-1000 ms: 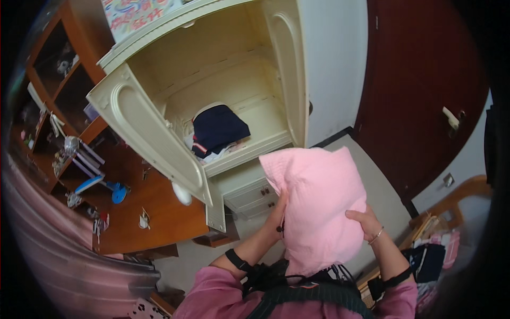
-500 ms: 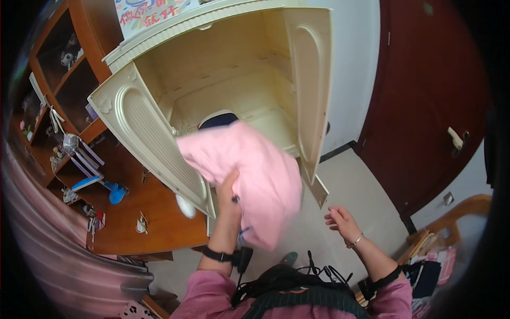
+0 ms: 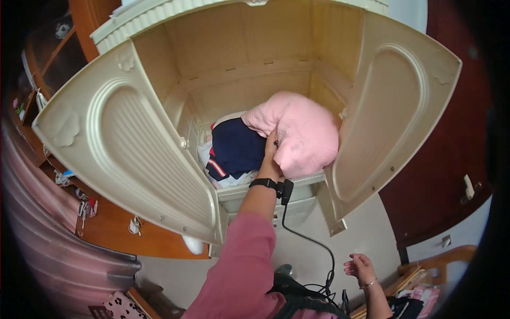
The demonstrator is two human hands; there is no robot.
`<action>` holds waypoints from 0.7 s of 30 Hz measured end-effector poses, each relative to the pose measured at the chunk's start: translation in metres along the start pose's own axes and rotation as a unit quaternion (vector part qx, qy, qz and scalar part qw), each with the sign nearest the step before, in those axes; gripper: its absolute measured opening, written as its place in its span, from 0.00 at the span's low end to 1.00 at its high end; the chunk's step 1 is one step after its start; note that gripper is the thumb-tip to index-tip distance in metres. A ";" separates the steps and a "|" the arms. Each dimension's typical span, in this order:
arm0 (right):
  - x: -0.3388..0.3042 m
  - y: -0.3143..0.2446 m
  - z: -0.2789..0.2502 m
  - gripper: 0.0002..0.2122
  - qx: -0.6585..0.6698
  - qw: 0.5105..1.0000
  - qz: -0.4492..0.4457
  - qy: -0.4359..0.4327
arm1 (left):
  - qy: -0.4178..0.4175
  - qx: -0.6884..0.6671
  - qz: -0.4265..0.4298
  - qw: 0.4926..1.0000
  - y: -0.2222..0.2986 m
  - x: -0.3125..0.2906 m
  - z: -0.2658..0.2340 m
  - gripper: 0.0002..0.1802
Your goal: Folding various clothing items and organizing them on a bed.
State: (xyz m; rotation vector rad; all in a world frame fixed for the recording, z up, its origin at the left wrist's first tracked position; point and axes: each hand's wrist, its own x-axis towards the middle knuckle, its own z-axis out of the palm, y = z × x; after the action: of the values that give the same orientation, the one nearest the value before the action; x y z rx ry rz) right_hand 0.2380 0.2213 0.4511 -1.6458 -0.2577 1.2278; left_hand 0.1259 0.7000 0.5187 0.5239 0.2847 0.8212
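A soft pink cloth bundle [image 3: 311, 133], perhaps a folded garment or a pillow, rests at the right of the cream cabinet [image 3: 234, 85], above its floor's front edge. My left hand [image 3: 272, 149] reaches into the cabinet and grips the bundle's left side; the fingertips are hidden by the cloth. Beside that hand, on the left, lies a navy garment [image 3: 236, 146] with a red-and-white striped edge, on top of white cloth [image 3: 234, 179]. My right hand [image 3: 361, 267] hangs low at the right, holding nothing, its fingers loosely bent and apart.
Both cabinet doors stand wide, the left door [image 3: 133, 133] and the right door [image 3: 396, 101]. A black cable [image 3: 319, 244] trails from my left wrist. A wooden desk [image 3: 159, 231] is at the left, a dark red door [image 3: 430, 175] at the right, a wooden chair [image 3: 446, 260] at lower right.
My left hand has carried the pink bundle forward into the cabinet. The view has moved closer, and the navy garment shows more fully. My right hand stays empty, now lower in view.
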 end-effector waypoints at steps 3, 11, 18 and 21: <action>-0.006 0.008 -0.012 0.13 0.022 0.999 0.027 0.027 | 0.149 -0.014 -0.127 0.981 -0.025 0.023 -0.029 0.22; 0.019 0.018 -0.014 0.11 -0.016 0.999 0.041 -0.013 | 0.346 0.288 0.235 0.862 -0.054 -0.051 -0.052 0.34; 0.040 0.016 0.012 0.11 -0.049 0.993 0.055 -0.091 | 0.436 0.097 0.385 0.807 0.001 -0.089 -0.063 0.44; 0.041 0.015 0.022 0.11 -0.070 0.990 0.049 -0.113 | 0.471 0.409 0.433 0.651 0.026 -0.071 -0.067 0.38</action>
State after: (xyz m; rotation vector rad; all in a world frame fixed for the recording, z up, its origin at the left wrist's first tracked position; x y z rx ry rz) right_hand 0.2332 0.2548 0.4153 -1.6541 -0.4152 1.5038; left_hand 0.0345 0.6832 0.4794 1.0855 1.5192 1.9144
